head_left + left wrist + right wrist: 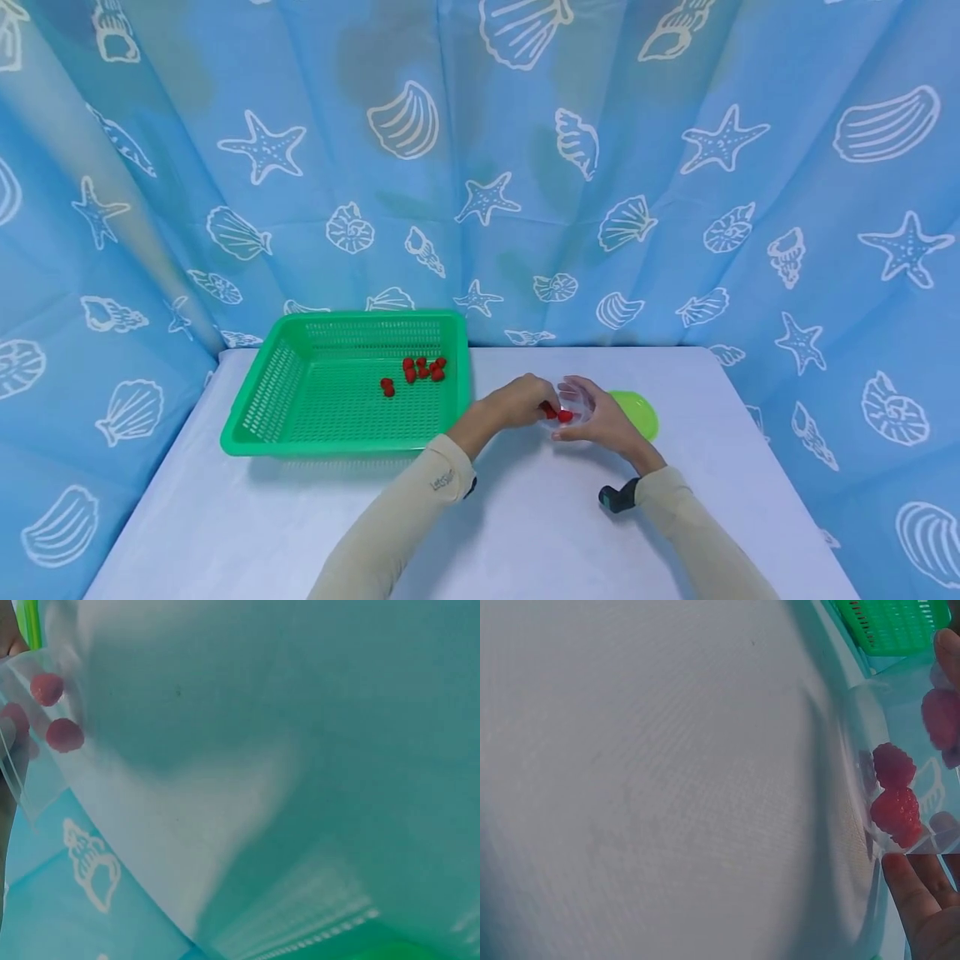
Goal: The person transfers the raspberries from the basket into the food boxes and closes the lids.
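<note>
Between both hands in the head view is a clear plastic container (576, 403), held tilted in the curled fingers of the right hand (606, 421). The left hand (517, 402) reaches to its opening from the left, fingertips bent around a red raspberry (550, 411); another raspberry (565, 416) lies beside it. Through the clear wall (52, 776) in the left wrist view show two raspberries (47, 688), with a third (15, 718) at the left fingertips. The right wrist view shows raspberries (896, 814) inside the container, above the right hand's fingers (913, 892).
On the white table (540, 533), a green perforated basket (300, 447) stands to the left, with several raspberries (410, 375) towards its right side. A light green round lid (636, 413) lies behind the right wrist. A blue shell-patterned curtain (495, 242) hangs around the table.
</note>
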The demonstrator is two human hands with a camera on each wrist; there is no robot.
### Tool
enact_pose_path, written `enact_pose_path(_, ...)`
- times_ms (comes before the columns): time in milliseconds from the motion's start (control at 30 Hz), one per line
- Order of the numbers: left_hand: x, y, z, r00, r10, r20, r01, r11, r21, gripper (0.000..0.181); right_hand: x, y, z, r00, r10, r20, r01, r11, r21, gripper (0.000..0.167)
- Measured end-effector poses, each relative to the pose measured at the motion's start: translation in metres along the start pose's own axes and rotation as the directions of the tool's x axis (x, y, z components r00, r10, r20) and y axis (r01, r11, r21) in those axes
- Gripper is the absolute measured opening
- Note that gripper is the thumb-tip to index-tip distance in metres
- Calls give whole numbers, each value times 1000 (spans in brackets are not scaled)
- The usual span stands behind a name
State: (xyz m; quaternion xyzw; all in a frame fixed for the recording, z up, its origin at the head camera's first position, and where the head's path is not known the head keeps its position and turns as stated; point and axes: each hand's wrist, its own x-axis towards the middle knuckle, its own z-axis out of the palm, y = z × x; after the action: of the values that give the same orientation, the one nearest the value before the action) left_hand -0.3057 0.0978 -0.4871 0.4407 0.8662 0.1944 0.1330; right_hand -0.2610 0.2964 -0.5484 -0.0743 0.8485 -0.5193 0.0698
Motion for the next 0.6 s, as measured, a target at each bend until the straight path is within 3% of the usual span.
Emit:
enact_pose_path(200, 7, -1, 0, 998, 8, 68, -10, 999, 33, 21, -1, -4, 3, 999, 31, -19, -32, 998, -50, 104)
enact_pose_path(333, 10, -2, 1, 994, -24, 106, 21, 999, 33, 20, -1, -6, 4, 999, 36, -9, -37, 997, -62, 105)
enact_pose_path(600, 17, -3, 5, 992, -56, 114, 51, 998, 43, 18, -2, -6, 1, 1000, 22, -8, -22, 997, -77, 105)
